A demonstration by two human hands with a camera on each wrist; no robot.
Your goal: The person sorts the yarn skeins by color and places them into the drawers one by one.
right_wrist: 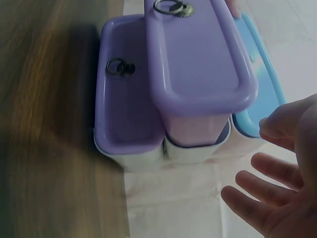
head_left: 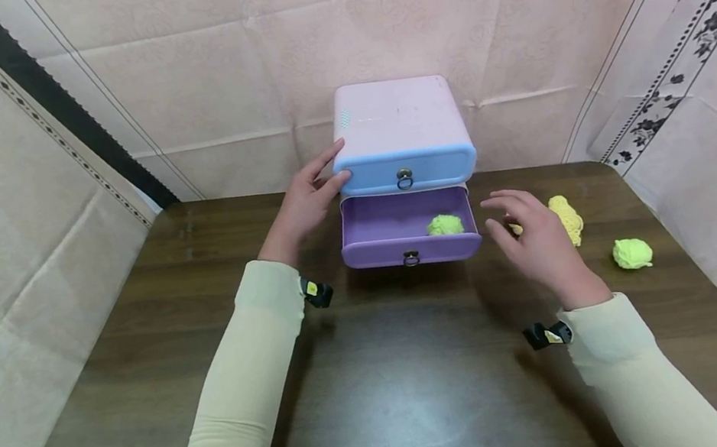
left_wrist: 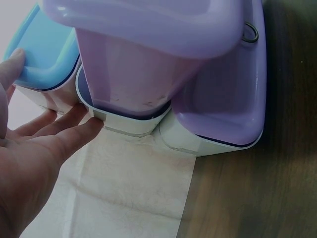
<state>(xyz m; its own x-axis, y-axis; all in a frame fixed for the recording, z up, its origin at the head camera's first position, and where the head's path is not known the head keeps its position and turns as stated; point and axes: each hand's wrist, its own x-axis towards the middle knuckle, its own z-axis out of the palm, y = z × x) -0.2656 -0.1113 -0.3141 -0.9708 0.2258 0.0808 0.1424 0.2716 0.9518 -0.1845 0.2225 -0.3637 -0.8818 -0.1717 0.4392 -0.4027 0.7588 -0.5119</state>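
A small chest of drawers (head_left: 398, 113) has a blue top drawer (head_left: 365, 177), pushed in, and a purple middle drawer (head_left: 377, 254), pulled out. Inside the purple one lies a crumpled light-green ball (head_left: 445, 225). My left hand (head_left: 303, 207) rests against the chest's left side, its thumb at the blue drawer's front edge and its fingers extended along the side. To the right of the pulled-out drawer, my right hand (head_left: 538, 243) hovers with spread fingers and holds nothing. A lower purple drawer (right_wrist: 129, 99), pushed in, shows in the right wrist view.
Partly behind my right hand lies a crumpled yellow piece (head_left: 567, 219). Another light-green ball (head_left: 632, 254) sits farther right on the brown wooden table (head_left: 397, 388). Pale patterned cloth (head_left: 205, 84) hangs behind the chest and along both sides.
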